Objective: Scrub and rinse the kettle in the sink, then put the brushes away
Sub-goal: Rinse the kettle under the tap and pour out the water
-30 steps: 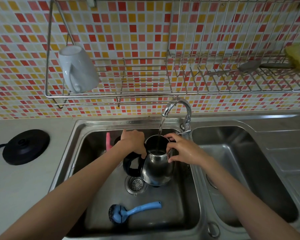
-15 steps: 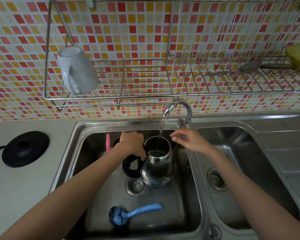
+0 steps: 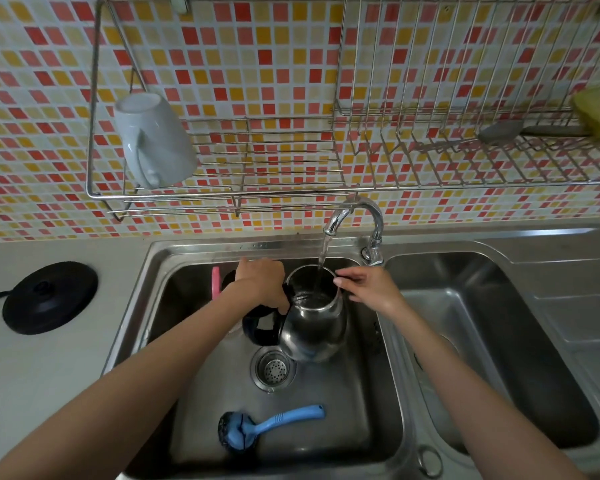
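Observation:
A steel kettle (image 3: 314,327) with a black handle stands upright in the left sink basin (image 3: 357,424), under the running tap (image 3: 355,216). Water falls into its open top. My left hand (image 3: 262,284) grips the top of the black handle. My right hand (image 3: 368,287) is at the kettle's right rim, fingers spread and touching its edge. A blue-handled brush (image 3: 257,429) with a dark head lies on the basin floor near the front. A pink brush handle (image 3: 216,282) leans against the basin's back left wall.
The drain strainer (image 3: 273,369) sits just in front of the kettle. The black kettle base (image 3: 49,296) is on the counter at left. A wire rack (image 3: 291,188) on the tiled wall holds a white mug (image 3: 153,140) and a yellow brush (image 3: 593,114). The right basin (image 3: 499,341) holds nothing.
My right hand left the kettle's side, rose toward the tap, and has now come back down to the kettle's rim. The left hand and kettle stayed in place.

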